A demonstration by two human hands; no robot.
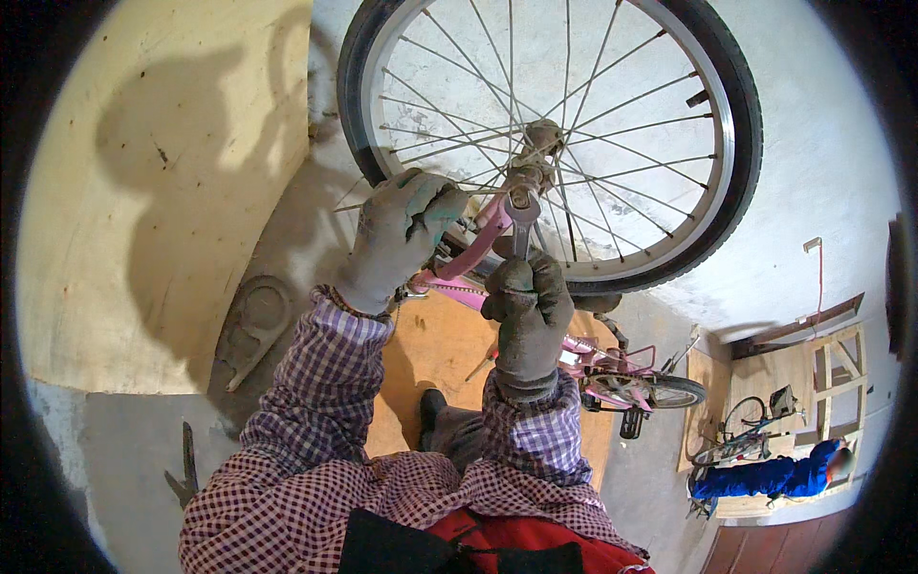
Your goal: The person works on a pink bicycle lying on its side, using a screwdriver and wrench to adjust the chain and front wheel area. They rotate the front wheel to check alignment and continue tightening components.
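Note:
A pink bicycle stands upended in front of me, its wheel [741,191] raised at the top of the view. My right hand [531,320], in a dirty grey glove, grips a spanner [522,230]. The spanner's upper end sits around the axle nut [520,199] at the end of the pink fork [478,247]. To the left of the fork, my left hand [402,234] is closed, also gloved, close to the spokes. Its fingers hide whatever they hold; a thin wire-like piece shows on either side of them.
A second pink bicycle [636,387] lies to the right, near an orange-brown board [430,349]. At left is a large pale wooden panel [191,191] beside a grey plastic chain guard [258,325]. Far right, a person in blue [775,475] is near another bicycle [751,430].

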